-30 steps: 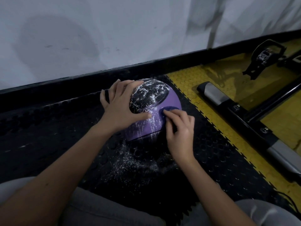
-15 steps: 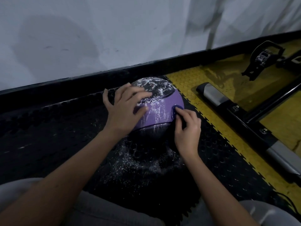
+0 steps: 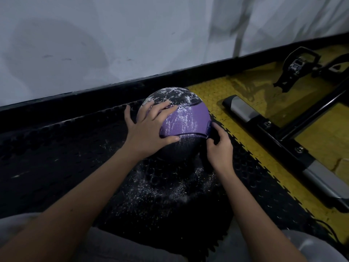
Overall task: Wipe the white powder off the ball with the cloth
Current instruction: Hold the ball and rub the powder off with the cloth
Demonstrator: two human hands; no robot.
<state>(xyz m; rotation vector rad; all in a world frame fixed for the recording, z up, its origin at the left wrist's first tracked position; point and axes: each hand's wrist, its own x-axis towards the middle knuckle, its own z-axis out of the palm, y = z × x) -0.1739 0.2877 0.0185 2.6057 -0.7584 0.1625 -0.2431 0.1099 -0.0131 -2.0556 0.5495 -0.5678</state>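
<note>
Head cam, only view there is. The ball (image 3: 187, 120) sits on the black studded floor mat (image 3: 56, 148), close to the dark skirting at the foot of the white wall (image 3: 113, 44), right at the seam where the yellow floor tiles (image 3: 245, 87) start. It has a purple band across the middle with dark panels above and below.

The left hand (image 3: 149, 129) lies flat on the ball's left and upper side, fingers spread wide, fingertips up at the edge of the top panel and thumb down on the lower seam. It's pressing, not gripping.

The right hand (image 3: 219, 146) is against the ball's right side, low down near the end of the purple band. Its fingers are curled in, but it's too dark there to tell if it's pinching anything.

So the ball is sandwiched between both hands. White powder (image 3: 173, 95) speckles the top panel and streaks the purple band, and more is scattered on the mat in front of the ball. A metal equipment frame (image 3: 239, 108) lies off to the right on the yellow tiles.
</note>
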